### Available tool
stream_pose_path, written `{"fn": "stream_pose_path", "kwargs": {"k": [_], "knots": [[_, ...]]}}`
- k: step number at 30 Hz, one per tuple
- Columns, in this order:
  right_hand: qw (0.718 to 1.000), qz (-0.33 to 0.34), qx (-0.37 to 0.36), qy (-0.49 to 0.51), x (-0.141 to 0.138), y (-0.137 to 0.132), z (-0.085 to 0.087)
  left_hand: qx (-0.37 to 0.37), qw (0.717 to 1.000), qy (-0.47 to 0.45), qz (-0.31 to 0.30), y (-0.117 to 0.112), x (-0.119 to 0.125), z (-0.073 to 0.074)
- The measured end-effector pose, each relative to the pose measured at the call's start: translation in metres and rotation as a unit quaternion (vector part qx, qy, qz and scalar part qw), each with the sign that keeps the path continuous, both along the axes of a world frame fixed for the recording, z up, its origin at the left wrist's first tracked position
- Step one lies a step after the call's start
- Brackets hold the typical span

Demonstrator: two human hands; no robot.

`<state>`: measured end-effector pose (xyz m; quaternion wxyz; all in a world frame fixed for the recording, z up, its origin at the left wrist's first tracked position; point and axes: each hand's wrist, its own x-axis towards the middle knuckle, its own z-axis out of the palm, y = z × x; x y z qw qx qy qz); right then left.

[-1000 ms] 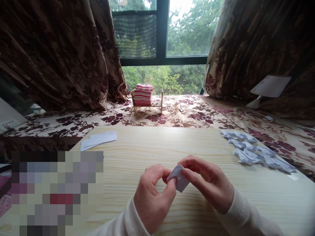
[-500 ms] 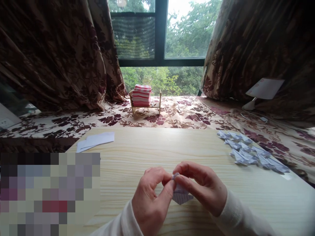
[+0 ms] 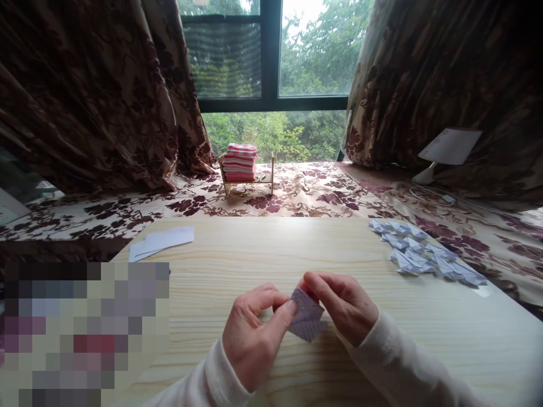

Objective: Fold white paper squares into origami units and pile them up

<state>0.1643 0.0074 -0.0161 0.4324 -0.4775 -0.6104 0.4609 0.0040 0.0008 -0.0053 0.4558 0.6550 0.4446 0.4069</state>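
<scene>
The left hand [image 3: 257,333] gripped a small piece of folded paper [image 3: 306,321], its thumb pressed flat on the near face and its fingers bent around behind. The right hand [image 3: 345,308] was curled at the paper's upper right edge, its fingertips partly hidden behind the sheet, so whether it pinched the paper or only touched it could not be told. The paper was between the two hands, held over the near part of the bench [image 3: 237,260], with one corner pointing down and faint lines showing on its lower part. Both wrists were covered by pale sleeves [image 3: 394,345].

At the far left of the bench lay a few flat white strips [image 3: 163,241], overlapping one another. Along its right edge lay a cluster of folded paper shapes [image 3: 409,260], packed close together, some touching. Beyond the bench, on a flowered cloth [image 3: 305,195], stood a small rack [image 3: 272,175] with a stack of red and white striped cloths [image 3: 240,164]. A white lamp [image 3: 452,146] stood at the right, near a dark patterned curtain [image 3: 424,73].
</scene>
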Motion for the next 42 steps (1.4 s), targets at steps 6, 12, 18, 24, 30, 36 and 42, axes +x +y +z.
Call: {"fn": "stream_pose_path", "kwargs": {"k": [6, 12, 18, 24, 30, 36, 42], "knots": [[0.999, 0.0, 0.051, -0.005, 0.005, 0.004, 0.0, -0.106, 0.99, -0.084, 0.026, 0.008, 0.0, -0.003], [0.994, 0.013, 0.102, -0.031, 0.001, 0.001, 0.001, -0.066, 0.996, -0.05, 0.035, 0.01, 0.0, -0.007], [0.982, 0.032, 0.166, -0.087, -0.004, -0.005, 0.001, -0.069, 0.997, -0.036, 0.011, 0.005, -0.001, 0.002], [0.98, 0.041, 0.175, -0.088, -0.004, -0.009, 0.003, -0.131, 0.988, -0.07, -0.031, 0.007, -0.006, 0.004], [0.986, 0.039, 0.145, -0.076, 0.001, -0.004, 0.005, -0.125, 0.988, -0.089, -0.033, 0.007, -0.005, 0.0], [0.986, 0.026, 0.145, -0.078, 0.003, -0.002, -0.003, -0.101, 0.994, -0.039, -0.013, 0.01, -0.004, 0.001], [0.986, 0.017, 0.142, -0.088, 0.001, -0.003, 0.0, -0.17, 0.983, 0.007, -0.064, 0.01, -0.002, 0.007]]}}
